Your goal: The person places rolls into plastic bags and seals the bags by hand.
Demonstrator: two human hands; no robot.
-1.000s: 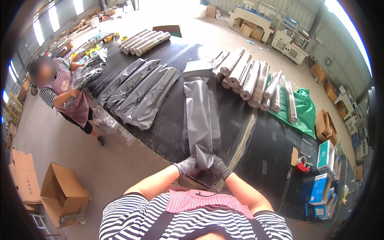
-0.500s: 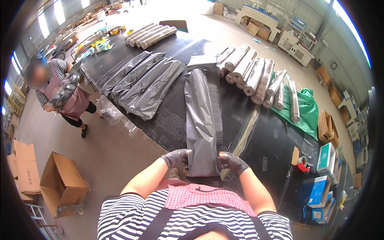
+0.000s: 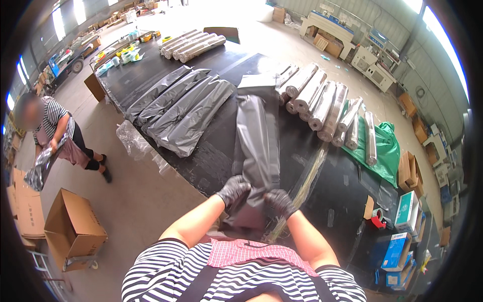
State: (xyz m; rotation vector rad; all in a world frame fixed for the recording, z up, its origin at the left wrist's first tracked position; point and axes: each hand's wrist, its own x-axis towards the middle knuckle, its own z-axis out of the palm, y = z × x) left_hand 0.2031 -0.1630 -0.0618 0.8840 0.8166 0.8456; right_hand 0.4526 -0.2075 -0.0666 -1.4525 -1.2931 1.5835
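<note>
A long grey plastic bag (image 3: 250,136), bulging along its length, lies lengthwise in front of me on top of flat dark sheeting. My left hand (image 3: 235,190), in a dark glove, has its fingers closed on the left edge of the bag near its close end. Opposite it, my right hand (image 3: 280,202), gloved too, grips the right edge. Between the two hands the film is pinched and creased. Several filled grey bags (image 3: 183,110) lie side by side on the left of the black table (image 3: 312,183).
Clear-wrapped rolls (image 3: 329,108) lie at the right, some over a green sheet (image 3: 385,151). More rolls (image 3: 193,45) are at the far end. Boxes (image 3: 397,251) and a tape roll (image 3: 377,219) stand right. A co-worker (image 3: 55,131) carries a dark bundle beside an open carton (image 3: 75,229).
Both hands have moved up the bag and inward, and its near end is now gathered between them. The co-worker has turned and stepped away from the table, lower left.
</note>
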